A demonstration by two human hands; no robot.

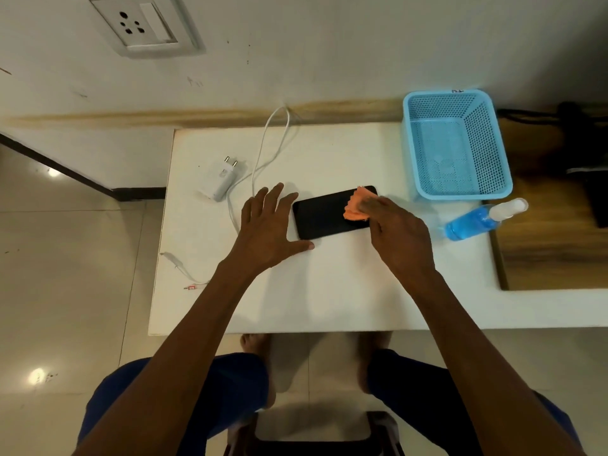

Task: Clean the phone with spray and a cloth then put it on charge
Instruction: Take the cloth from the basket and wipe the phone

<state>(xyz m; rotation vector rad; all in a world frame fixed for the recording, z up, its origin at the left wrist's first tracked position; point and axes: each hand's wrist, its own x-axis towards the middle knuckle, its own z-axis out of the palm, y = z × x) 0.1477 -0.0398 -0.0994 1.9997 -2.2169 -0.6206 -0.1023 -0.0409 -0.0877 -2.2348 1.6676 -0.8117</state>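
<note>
Right now my right hand [398, 235] pinches the orange cloth [357, 205] on the phone [324, 215], which lies mid-worktop [329, 291]. My left hand [266, 225] rests spread at its nine o'clock end. Spray bottle [477, 220] lies at three o'clock.

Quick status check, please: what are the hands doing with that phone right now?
Right hand presses orange cloth on phone. Left hand open, steadying phone's edge. Charger unplugged, clear.

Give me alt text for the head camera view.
Right hand presses an orange cloth on a black phone lying on a white table; left hand braces its near end. An unplugged charger, spray bottle and blue basket lie nearby.
</note>
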